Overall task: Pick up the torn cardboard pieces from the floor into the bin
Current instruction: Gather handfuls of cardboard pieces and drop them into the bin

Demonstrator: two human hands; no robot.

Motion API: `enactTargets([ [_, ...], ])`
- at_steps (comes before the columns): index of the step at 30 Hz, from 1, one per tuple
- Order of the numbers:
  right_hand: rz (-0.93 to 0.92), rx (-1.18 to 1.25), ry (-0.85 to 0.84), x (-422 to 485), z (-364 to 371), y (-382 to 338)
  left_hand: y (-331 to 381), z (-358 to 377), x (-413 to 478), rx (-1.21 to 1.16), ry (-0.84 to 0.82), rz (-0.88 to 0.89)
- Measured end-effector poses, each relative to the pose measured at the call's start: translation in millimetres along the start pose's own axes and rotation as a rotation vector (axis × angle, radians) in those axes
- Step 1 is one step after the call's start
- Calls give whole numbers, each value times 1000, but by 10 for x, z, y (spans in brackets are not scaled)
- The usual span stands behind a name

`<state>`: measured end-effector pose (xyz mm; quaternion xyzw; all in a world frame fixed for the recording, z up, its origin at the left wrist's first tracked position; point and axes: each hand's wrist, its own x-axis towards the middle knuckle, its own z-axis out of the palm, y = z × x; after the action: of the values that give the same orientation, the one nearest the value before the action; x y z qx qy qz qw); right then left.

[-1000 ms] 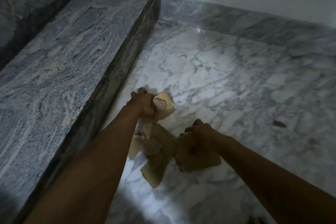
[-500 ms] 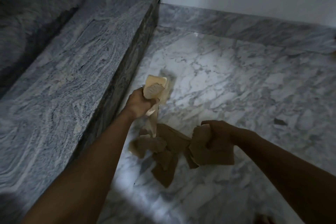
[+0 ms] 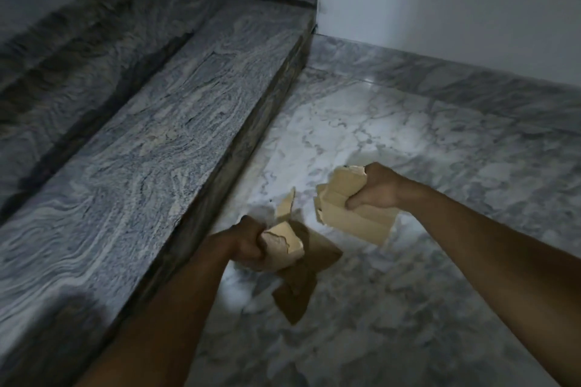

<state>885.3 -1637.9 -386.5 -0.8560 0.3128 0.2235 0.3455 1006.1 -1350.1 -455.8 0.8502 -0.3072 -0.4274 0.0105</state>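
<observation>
The left side is closed off by a grey stone step (image 3: 176,148), whose dark riser lies just beside the left hand (image 3: 248,243); a second step (image 3: 94,41) is stacked behind it. The far side is bounded by a marble skirting (image 3: 471,88) and a white wall (image 3: 440,3). Open marble floor (image 3: 456,276) is left ahead and to the right of the right hand (image 3: 375,187). The gap between the hands is narrowed by the left cardboard bundle (image 3: 283,245) and the right cardboard bundle (image 3: 352,214) gripped there.

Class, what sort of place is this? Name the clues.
Probably the foot of an indoor staircase: grey stone steps rise on the left, beside a polished marble floor and a plain white wall.
</observation>
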Motion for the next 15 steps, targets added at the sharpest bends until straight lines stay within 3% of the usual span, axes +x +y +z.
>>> enactTargets([
  [3,-48,4,-124,91,287,-81,-14,269,44,84,181,-8],
  [6,-45,-94,-194,145,801,-15,-90,334,47,-79,243,47],
  [12,-73,-47,-91,203,1336,221,-156,379,-44,-304,273,49],
  [15,-105,-45,-55,142,1325,215,-173,384,-92,-546,232,72],
])
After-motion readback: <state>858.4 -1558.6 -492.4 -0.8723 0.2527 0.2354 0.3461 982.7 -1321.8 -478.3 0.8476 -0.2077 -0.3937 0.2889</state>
